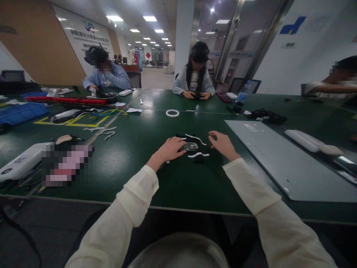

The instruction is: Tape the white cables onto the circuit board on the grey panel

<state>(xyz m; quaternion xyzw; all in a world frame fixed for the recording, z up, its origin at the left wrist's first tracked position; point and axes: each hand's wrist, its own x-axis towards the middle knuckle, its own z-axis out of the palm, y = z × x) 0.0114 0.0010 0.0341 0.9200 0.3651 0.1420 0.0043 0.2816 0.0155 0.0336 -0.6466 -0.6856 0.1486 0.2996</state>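
A small green circuit board (192, 146) lies on the dark green table in front of me. My left hand (172, 148) rests on its left end, fingers curled against it; how firmly it grips cannot be made out. One white-edged black strip (196, 138) curves behind the board, and another white strip (198, 155) lies in front of it. To the right, my right hand (222, 144) hovers over the table with thumb and fingers apart, holding nothing.
A white tape ring (172, 113) lies beyond the board. At right is a grey panel (275, 160); at left, a white case (26, 160) and blue bins (23, 113). Several people sit around the table. A bottle (244, 92) stands at the back right.
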